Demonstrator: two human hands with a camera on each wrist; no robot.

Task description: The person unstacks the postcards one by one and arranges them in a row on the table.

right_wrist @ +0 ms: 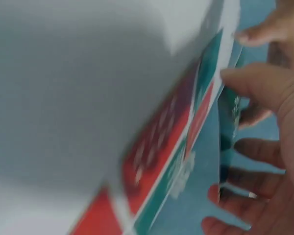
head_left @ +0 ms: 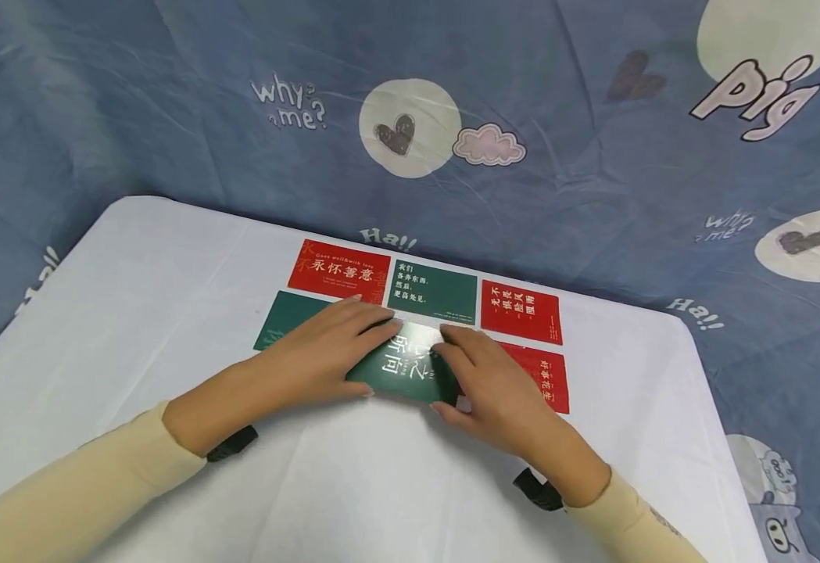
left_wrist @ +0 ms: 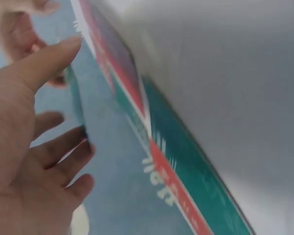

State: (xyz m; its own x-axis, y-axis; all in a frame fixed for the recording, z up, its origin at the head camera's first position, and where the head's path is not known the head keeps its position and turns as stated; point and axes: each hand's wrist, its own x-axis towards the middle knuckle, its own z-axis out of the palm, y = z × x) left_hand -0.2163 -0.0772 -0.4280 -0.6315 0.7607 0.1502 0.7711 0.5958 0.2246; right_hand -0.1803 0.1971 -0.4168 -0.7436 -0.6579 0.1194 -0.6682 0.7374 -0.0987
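Note:
A green card [head_left: 406, 363] with white characters is held between both hands over the near row of cards. My left hand [head_left: 325, 348] grips its left end, thumb at the near edge and fingers at the far edge. At the opposite end, my right hand [head_left: 497, 383] holds it the same way. In the right wrist view the held card [right_wrist: 228, 122] stands above the tabletop. Beneath it lies a red card [right_wrist: 161, 137], mostly hidden from the head view. Another green card [head_left: 286, 317] is partly under my left hand; a red card [head_left: 546, 379] sits beside my right.
Along the far edge of the white-covered table [head_left: 170, 313] lie a red card [head_left: 339, 270], a green card [head_left: 434, 291] and another red card [head_left: 522, 311]. A blue printed cloth [head_left: 564, 195] hangs behind. Black straps [head_left: 232, 444] show at both wrists.

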